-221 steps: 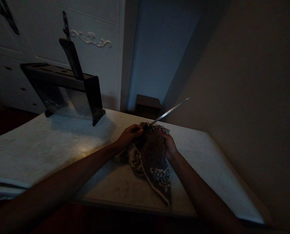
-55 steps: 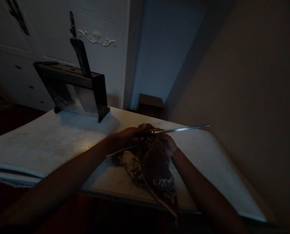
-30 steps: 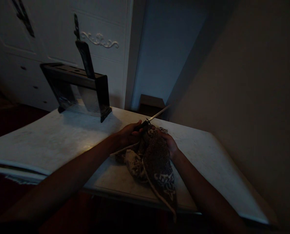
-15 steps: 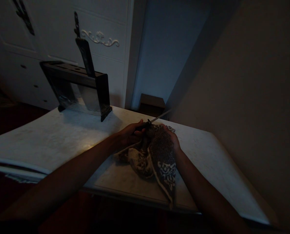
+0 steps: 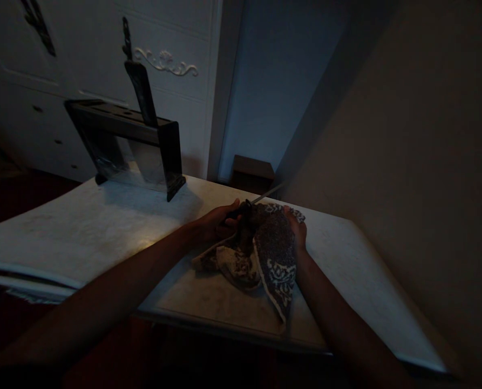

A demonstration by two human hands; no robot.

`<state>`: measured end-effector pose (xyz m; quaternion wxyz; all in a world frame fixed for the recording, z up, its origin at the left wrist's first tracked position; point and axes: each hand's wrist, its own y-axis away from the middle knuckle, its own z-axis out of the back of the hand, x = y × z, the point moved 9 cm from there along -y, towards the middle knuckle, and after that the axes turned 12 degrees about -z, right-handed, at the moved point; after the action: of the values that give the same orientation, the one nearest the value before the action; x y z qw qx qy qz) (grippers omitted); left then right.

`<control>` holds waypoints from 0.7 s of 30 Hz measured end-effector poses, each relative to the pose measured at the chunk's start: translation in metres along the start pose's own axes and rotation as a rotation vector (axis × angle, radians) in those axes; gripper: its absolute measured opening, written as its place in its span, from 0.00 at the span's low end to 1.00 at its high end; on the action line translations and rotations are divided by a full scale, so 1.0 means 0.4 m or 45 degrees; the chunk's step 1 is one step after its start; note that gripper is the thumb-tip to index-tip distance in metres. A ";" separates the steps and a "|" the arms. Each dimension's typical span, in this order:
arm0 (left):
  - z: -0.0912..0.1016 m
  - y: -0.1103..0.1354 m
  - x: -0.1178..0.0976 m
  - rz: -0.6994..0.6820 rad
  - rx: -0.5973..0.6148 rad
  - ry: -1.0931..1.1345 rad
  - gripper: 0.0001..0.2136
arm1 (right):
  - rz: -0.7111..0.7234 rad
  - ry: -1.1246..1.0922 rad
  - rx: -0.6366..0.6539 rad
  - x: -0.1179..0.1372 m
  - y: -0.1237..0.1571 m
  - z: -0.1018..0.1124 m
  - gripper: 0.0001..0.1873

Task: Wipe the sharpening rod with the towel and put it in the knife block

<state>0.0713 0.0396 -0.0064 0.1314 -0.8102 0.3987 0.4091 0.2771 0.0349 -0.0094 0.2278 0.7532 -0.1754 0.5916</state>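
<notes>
My left hand is wrapped round the dark handle of a sharpening steel. A small round guard shows at the handle, and the thin rod points up and to the right. My right hand grips a brown and cream patterned towel just right of the guard. Part of the towel is bunched under the handle, and a corner hangs down toward the table's front edge. The towel hides some of my right fingers.
A knife block with clear sides stands on the pale table at back left. A black-handled cleaver is slotted in it. White cabinets are behind, a brown box beyond the table, and a wall at right.
My right hand has shifted a little to the right with the towel, whose hanging corner has risen slightly. My left hand and the sharpening steel stay nearly in place.
</notes>
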 end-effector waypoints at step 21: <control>0.012 -0.005 0.015 -0.194 -0.268 -0.753 0.28 | 0.544 0.410 0.262 0.093 0.132 -0.119 0.17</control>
<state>0.0724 0.0402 -0.0141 0.1875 -0.6928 0.2370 0.6548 0.2192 0.0171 0.0433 0.0453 0.6145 -0.2309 0.7530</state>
